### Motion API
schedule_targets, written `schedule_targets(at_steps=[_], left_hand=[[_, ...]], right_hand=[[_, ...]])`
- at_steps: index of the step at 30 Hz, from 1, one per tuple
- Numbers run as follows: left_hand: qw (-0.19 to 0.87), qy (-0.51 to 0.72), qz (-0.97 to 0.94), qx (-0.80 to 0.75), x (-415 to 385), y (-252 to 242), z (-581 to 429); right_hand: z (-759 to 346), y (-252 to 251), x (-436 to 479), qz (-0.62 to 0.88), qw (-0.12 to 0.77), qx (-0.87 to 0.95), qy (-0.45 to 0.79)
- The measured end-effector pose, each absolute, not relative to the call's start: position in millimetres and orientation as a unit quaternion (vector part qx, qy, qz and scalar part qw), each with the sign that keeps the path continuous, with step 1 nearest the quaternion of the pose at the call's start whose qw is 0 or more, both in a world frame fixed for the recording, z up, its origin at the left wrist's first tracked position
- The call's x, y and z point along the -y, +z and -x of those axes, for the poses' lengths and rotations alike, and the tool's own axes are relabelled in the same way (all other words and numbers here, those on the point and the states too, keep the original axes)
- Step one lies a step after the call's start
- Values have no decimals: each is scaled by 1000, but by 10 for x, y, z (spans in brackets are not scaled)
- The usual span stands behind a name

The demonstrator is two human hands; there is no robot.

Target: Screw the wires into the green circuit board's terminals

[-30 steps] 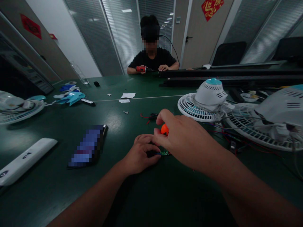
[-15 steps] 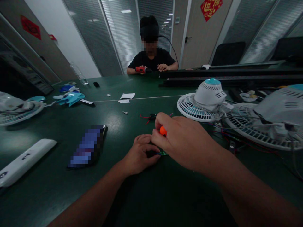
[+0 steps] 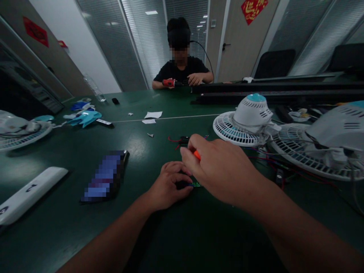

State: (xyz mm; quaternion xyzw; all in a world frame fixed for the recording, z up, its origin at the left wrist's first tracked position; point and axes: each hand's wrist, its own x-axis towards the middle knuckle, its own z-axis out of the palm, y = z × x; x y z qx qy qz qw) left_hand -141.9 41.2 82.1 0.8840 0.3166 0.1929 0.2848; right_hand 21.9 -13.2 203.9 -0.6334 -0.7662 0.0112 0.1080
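Note:
My right hand (image 3: 218,165) is wrapped round an orange handle (image 3: 197,154), of which only a small part shows between thumb and forefinger. Below and to the left of it, my left hand (image 3: 170,185) pinches the left end of a small green circuit board (image 3: 196,184) at the table surface. The board's right end and whatever lies at the handle's lower end are hidden by my right hand. Just beyond my hands, a small black part with red wires (image 3: 184,140) lies on the green table (image 3: 148,235).
A phone (image 3: 105,176) and a long white casing (image 3: 34,195) lie at the left. White fan parts (image 3: 253,117) with loose wires stand at the right. Paper scraps (image 3: 153,115) lie farther back. Across the table a person holds a red tool (image 3: 169,83).
My right hand has turned slightly about the orange handle, and less of the handle shows. My left hand and the board have stayed in place. The other person's free hand has shifted slightly.

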Motion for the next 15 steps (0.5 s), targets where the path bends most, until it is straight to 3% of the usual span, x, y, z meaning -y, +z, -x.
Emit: schedule_targets(at_steps=[7,15], left_hand=[[281,180,-887,-318,-391,887,1401],[265,184,-889,-324,-394,852,1400]], right_hand=[[-242,2052,112,617,81,783,4],[-263,1970,100,619,177,765,18]])
